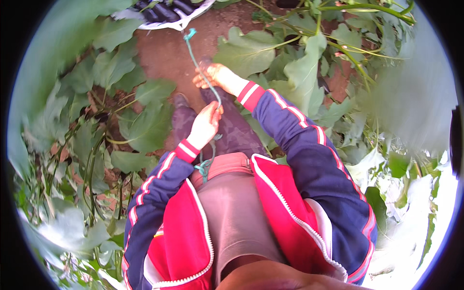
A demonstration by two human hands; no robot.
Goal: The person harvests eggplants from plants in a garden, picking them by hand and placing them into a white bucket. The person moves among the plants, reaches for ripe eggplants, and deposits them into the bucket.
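A thin green rope (191, 50) runs from the rim of a white tub (180, 24) toward my waist. My left hand (206, 123) is closed around this rope in front of my thighs. Farther forward, my right hand (219, 77) has its fingers against the rope, which crosses over them; whether they grip it is unclear. Dark purple eggplants (163, 12) fill the part of the tub in view, and its far side is cut off. Behind my left wrist, more rope hangs down to a knot (204, 166) at the pink belt (232, 165) around my waist.
Broad-leaved eggplant plants (145, 123) crowd the left side of the dirt path (159, 54). On the right, large leaves (250, 50) and green stems (357, 65) reach over it. Blurred leaves hang close to the camera at both sides. White sheeting (402, 232) lies at lower right.
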